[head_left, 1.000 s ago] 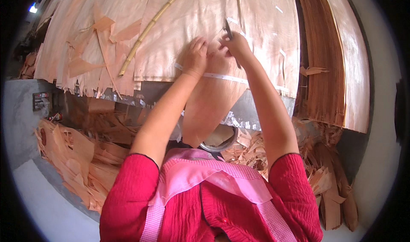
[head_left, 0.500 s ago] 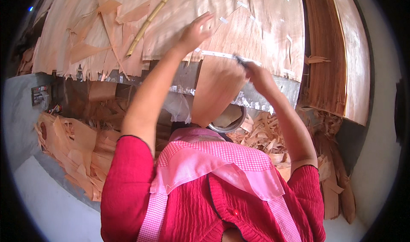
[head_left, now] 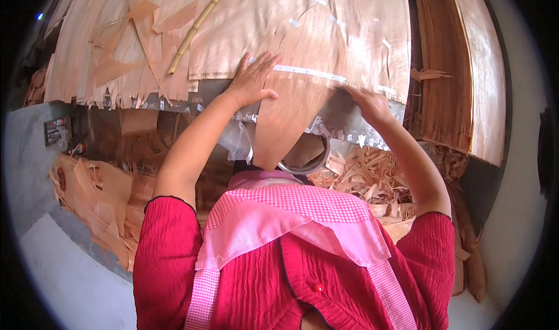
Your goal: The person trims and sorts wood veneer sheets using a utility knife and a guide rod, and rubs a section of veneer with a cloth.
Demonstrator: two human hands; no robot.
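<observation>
A large pale wood veneer sheet (head_left: 233,45) covers the worktable. A narrower veneer strip (head_left: 288,117) hangs over the front edge towards me, with a white tape strip (head_left: 308,70) lying across its upper part along the sheet's border. My left hand (head_left: 253,81) rests open, fingers spread and thumb out, on the veneer at the tape's left end. At the tape's right end, my right hand (head_left: 371,105) has its fingers drawn together at the sheet's edge. Whatever it grips, if anything, is hidden.
Short white tape pieces (head_left: 294,22) dot the sheet. A bamboo stick (head_left: 198,27) and torn veneer scraps (head_left: 116,45) lie at the left. Below the table are a round metal-rimmed container (head_left: 320,166), a clear plastic bag (head_left: 236,142) and veneer shavings (head_left: 372,176). Dark brown veneer (head_left: 442,68) stands right.
My left hand has come down and lies flat on the veneer. My right hand has shifted right, off the tape; the dark object at its fingers is out of sight. The tape lies fully exposed.
</observation>
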